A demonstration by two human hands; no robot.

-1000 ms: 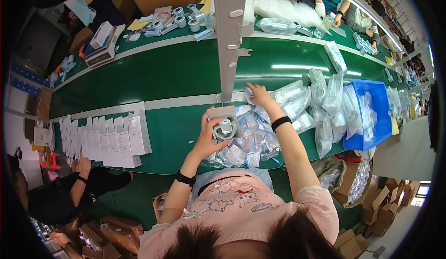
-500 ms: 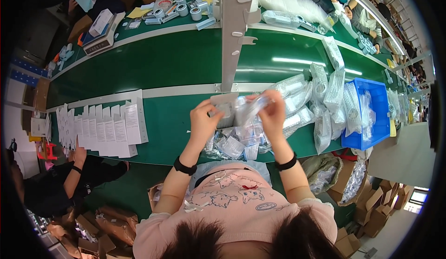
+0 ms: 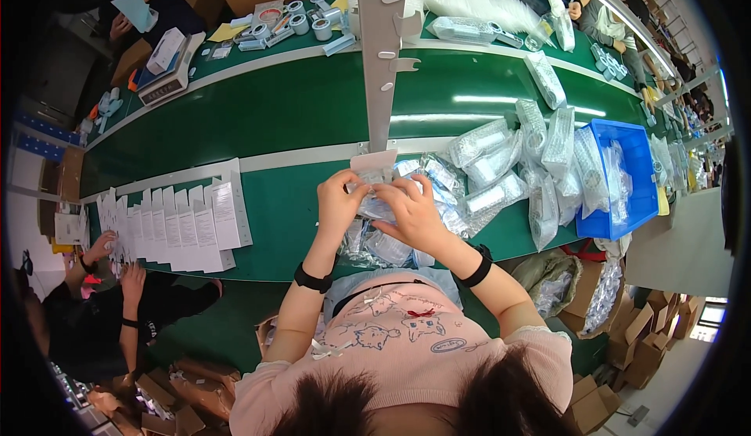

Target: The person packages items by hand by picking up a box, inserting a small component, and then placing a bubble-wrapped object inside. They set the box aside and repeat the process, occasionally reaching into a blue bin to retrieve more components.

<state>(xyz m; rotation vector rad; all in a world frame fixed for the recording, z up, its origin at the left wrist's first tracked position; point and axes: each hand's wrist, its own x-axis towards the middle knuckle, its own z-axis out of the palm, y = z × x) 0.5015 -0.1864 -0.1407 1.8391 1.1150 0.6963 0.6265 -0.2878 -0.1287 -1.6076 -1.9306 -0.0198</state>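
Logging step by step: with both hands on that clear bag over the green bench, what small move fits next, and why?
Probably draw the clear plastic bag a little toward the body before working on it. Both the left hand and the right hand pinch it directly above the pile of bagged parts, so the pile crowds the fingers and could snag the bag.
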